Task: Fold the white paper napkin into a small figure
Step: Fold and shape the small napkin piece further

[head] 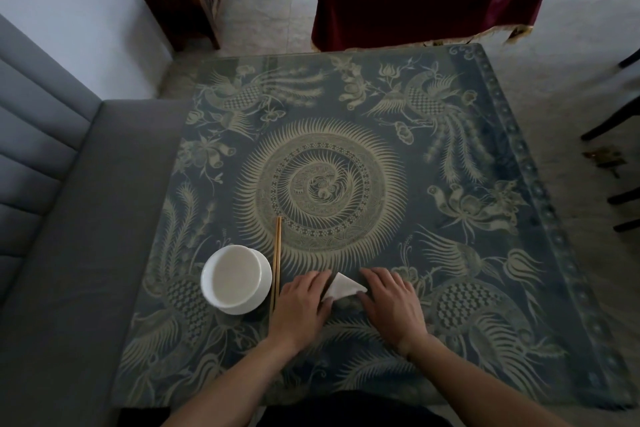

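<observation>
White paper napkin point(343, 287), folded to a small triangle, flat on patterned worktop point(450, 253) between left hand point(300, 308) and right hand point(389, 302), fingers spread flat pinning its edges, nothing gripped; likely light, soft, tearable, best pinched at corners.

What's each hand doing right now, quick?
Left hand: open, fingers flat, pressing the left side of the white napkin onto the table.
Right hand: open, fingers flat, pressing the napkin's right corner.
</observation>
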### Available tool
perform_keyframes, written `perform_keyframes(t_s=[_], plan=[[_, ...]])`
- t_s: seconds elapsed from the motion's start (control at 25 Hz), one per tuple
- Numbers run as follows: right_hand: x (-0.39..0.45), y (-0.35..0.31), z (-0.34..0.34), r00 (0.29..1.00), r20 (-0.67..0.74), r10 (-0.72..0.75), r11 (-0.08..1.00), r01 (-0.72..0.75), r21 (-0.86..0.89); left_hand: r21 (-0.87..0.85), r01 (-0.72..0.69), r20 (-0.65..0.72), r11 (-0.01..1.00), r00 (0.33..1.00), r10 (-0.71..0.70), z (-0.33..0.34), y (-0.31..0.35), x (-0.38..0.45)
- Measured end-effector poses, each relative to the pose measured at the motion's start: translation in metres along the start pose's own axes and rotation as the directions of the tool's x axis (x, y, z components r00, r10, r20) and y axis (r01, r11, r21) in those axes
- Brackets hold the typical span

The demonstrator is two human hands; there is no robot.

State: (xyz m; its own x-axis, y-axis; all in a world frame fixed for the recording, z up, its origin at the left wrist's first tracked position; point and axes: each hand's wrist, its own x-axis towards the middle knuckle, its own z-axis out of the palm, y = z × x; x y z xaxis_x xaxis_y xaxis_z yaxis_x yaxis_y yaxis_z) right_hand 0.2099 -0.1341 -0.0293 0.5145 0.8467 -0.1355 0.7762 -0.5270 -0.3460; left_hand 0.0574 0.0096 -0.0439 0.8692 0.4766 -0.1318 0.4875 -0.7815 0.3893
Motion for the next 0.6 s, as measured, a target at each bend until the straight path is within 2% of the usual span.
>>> perform_keyframes(t_s=[0.12,0.2,0.4,0.6], plan=[[0.018,-0.010,0.001,0.994,0.106,0.040,0.999,-0.038,-0.020,-0.060,0.215,0.016,0.975,0.977,-0.214,-0.004,0.005,0.013],[0.025,-0.015,0.003,0.988,0.129,0.091,0.995,-0.086,-0.040,-0.071,0.270,0.039,0.960,0.963,-0.268,-0.006,0.011,0.019],[0.031,-0.020,0.008,0.975,0.135,0.175,0.981,-0.184,0.061,-0.053,0.296,0.028,0.954,0.955,-0.295,-0.003,0.018,0.021],[0.034,-0.022,0.009,0.968,0.177,0.178,0.967,-0.205,0.152,-0.052,0.270,0.004,0.962,0.963,-0.270,-0.002,0.015,0.020]])
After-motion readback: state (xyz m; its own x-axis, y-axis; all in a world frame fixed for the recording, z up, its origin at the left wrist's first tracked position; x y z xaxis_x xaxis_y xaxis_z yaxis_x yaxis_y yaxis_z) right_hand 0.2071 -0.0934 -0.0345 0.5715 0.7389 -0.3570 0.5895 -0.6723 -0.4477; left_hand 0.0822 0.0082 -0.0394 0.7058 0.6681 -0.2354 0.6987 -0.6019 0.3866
